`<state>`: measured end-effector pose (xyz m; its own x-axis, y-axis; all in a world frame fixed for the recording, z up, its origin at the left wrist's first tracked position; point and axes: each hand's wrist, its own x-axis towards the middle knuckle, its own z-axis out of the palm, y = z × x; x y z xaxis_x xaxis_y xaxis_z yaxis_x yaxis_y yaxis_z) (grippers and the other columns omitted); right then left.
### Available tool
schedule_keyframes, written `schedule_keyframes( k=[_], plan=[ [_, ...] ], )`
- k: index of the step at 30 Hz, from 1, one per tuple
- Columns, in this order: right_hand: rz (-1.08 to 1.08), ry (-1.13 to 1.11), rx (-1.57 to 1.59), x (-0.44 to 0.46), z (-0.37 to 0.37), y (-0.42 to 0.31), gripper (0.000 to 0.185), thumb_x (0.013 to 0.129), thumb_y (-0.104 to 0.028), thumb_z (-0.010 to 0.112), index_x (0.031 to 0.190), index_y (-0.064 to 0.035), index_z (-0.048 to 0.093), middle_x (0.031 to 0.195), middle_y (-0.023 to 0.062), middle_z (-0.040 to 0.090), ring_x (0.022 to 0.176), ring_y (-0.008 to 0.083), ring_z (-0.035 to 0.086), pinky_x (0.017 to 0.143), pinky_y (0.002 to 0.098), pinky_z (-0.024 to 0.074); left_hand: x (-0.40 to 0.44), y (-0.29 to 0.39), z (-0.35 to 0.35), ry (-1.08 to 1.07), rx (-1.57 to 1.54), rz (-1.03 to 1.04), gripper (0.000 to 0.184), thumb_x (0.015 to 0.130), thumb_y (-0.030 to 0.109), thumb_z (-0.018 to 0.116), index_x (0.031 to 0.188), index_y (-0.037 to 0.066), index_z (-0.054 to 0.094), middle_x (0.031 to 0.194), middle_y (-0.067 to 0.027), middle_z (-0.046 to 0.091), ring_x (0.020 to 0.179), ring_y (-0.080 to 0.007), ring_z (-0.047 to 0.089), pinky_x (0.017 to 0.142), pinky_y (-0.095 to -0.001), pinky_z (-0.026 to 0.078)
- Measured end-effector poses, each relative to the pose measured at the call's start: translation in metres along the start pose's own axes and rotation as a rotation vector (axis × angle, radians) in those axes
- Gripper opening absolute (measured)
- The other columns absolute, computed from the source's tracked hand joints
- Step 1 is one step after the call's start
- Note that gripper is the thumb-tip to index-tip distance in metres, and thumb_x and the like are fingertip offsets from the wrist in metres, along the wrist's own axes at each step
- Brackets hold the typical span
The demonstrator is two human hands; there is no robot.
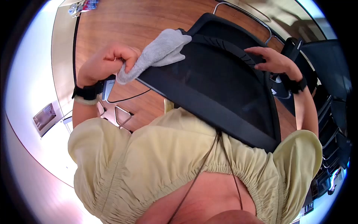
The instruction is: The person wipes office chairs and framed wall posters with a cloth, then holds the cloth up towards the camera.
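Observation:
My left hand (110,61) is closed on one end of a grey cloth (162,50). The rest of the cloth drapes over the left edge of a black chair (220,80) with what looks like a mesh back. The chair is tilted in view, and its near edge lies close against my body. On the right, my right hand (274,60) has its fingers apart, with the fingertips at a dark curved, slotted bar (223,44) on the chair. Whether they touch the bar I cannot tell. Nothing shows in that hand.
Wood-look flooring or a wooden surface (149,16) spreads behind the chair. Several dark chairs (328,119) line the right side. A metal tube frame (246,15) stands at the top right. A dark cable (128,99) runs at lower left. Colourful packages (87,5) sit at top left.

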<state>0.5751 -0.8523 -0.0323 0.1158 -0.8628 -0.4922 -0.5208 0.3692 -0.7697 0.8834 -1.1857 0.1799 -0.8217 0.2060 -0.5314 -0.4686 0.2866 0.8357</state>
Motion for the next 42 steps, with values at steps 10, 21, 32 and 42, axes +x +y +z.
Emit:
schedule_keyframes(
  k=[10, 21, 32, 42],
  plan=[
    [-0.472, 0.046, -0.200, -0.086, -0.032, -0.129, 0.080, 0.075, -0.005, 0.073, 0.147, -0.0065, 0.040, 0.148, 0.0149, 0.045, 0.138, 0.0307, 0.041, 0.117, 0.0410, 0.0305, 0.082, 0.087, 0.105, -0.422, 0.302, 0.363, 0.019, 0.078, -0.003, 0.046, 0.088, 0.000, 0.061, 0.084, -0.0135, 0.062, 0.080, -0.0289, 0.059, 0.075, -0.0367, 0.047],
    [-0.367, -0.161, 0.144, -0.165, 0.011, -0.114, 0.064, 0.084, -0.006, 0.068, 0.143, 0.0012, 0.042, 0.146, 0.0195, 0.046, 0.135, 0.0296, 0.044, 0.113, 0.0383, 0.0326, 0.169, 0.155, 0.187, -0.774, 0.553, 0.299, 0.020, 0.083, 0.000, 0.047, 0.095, 0.000, 0.063, 0.086, -0.0159, 0.065, 0.084, -0.0319, 0.061, 0.077, -0.0385, 0.048],
    [-0.130, 0.173, 0.631, -0.201, 0.093, -0.058, 0.032, 0.087, -0.014, 0.072, 0.115, 0.0015, 0.064, 0.119, 0.0084, 0.060, 0.111, 0.0184, 0.054, 0.102, 0.0328, 0.0373, 0.159, 0.137, 0.173, -0.480, 0.509, 0.489, 0.037, 0.087, 0.010, 0.058, 0.124, 0.004, 0.059, 0.112, -0.0138, 0.064, 0.100, -0.0247, 0.061, 0.086, -0.0341, 0.048],
    [0.271, 0.426, 0.632, -0.112, 0.125, 0.123, 0.032, 0.094, -0.014, 0.065, 0.122, 0.0000, 0.058, 0.108, 0.0040, 0.060, 0.104, 0.0159, 0.055, 0.094, 0.0290, 0.0429, 0.090, 0.107, 0.146, -0.207, 0.761, 0.292, 0.055, 0.086, 0.019, 0.069, 0.134, -0.001, 0.050, 0.131, -0.0181, 0.053, 0.123, -0.0338, 0.047, 0.105, -0.0393, 0.039]
  ],
)
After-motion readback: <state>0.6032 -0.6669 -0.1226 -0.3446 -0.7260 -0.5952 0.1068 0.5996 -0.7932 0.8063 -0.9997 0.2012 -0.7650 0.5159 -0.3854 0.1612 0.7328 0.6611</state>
